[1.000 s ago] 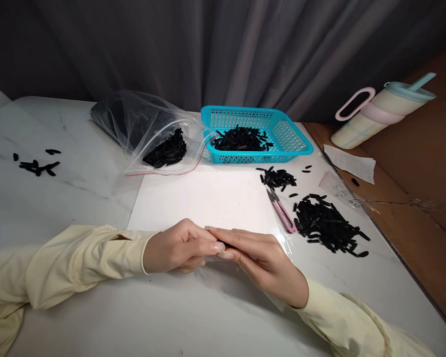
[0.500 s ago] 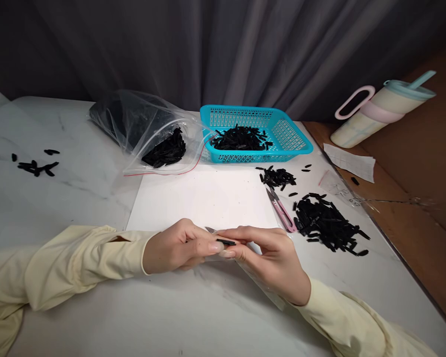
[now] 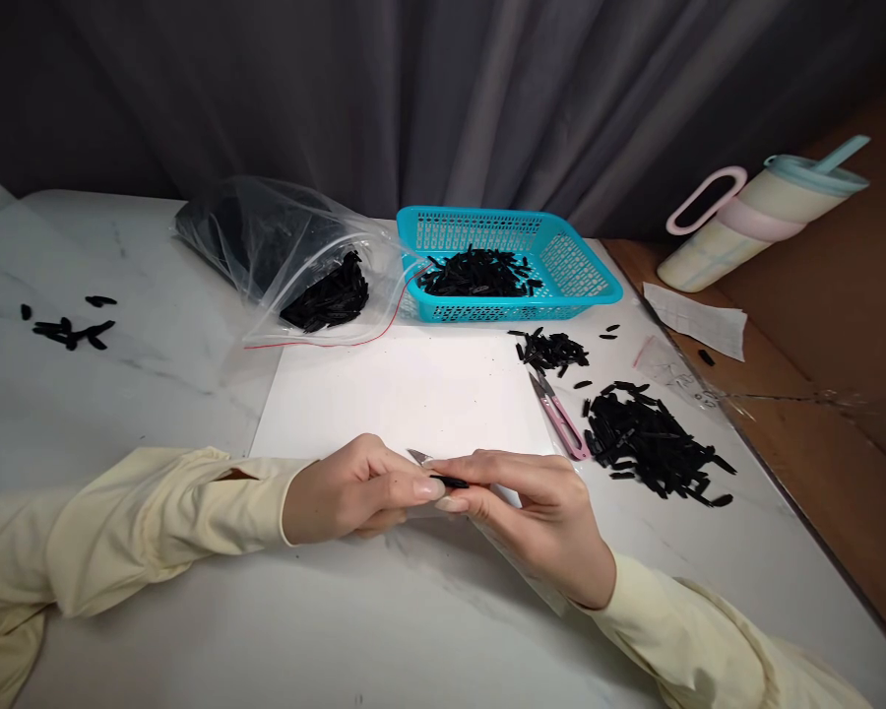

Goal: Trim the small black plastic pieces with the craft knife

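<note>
My left hand (image 3: 350, 489) and my right hand (image 3: 542, 512) meet fingertip to fingertip at the near edge of a white paper sheet (image 3: 406, 394). A thin black piece (image 3: 454, 482) is pinched at my left fingertips and reaches into my right fingers. My right hand also seems to grip a small clear bag (image 3: 503, 544) that trails under it. A grey pointed tip (image 3: 417, 456) shows just above the fingers; what it is, I cannot tell. Pink snips (image 3: 561, 418) lie on the table just right of my right hand.
A big pile of black pieces (image 3: 650, 448) and a smaller one (image 3: 553, 352) lie right of the sheet. Behind are a blue basket (image 3: 595, 286) and a large clear bag (image 3: 302, 266), both holding black pieces. Stray pieces (image 3: 70, 330) lie far left. A tumbler (image 3: 760, 217) and paper slip (image 3: 698, 320) sit right.
My hands were pressed together over the piece a second ago. My right fingers have since lifted and spread, so the black piece and the grey tip now show. My arms have stayed in place.
</note>
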